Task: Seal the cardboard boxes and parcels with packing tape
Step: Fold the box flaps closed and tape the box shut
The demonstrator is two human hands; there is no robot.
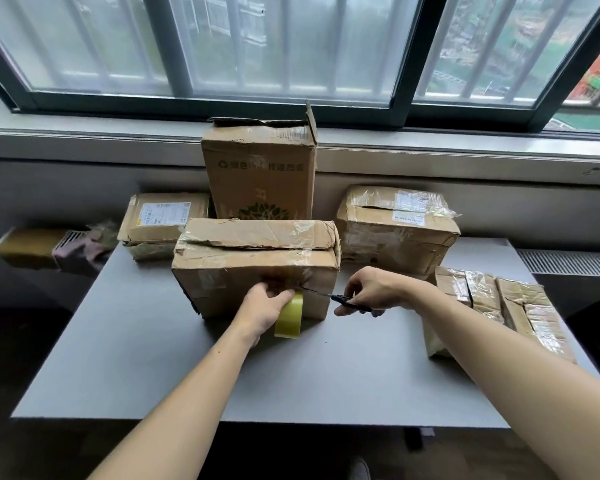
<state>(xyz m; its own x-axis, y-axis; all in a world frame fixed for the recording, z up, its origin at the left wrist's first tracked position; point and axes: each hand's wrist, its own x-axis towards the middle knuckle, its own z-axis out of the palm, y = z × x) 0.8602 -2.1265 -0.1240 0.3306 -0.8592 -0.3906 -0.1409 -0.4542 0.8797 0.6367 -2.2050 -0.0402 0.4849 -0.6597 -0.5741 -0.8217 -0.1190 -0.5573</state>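
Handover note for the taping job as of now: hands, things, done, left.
Left hand holds the yellow tape roll against the near face of the front box.
Right hand grips black scissors, blades pointed at the tape beside the roll.
Done: tape seems run onto that face, uncut.
Left: cut it; the tall box behind has a raised top flap, unsealed.
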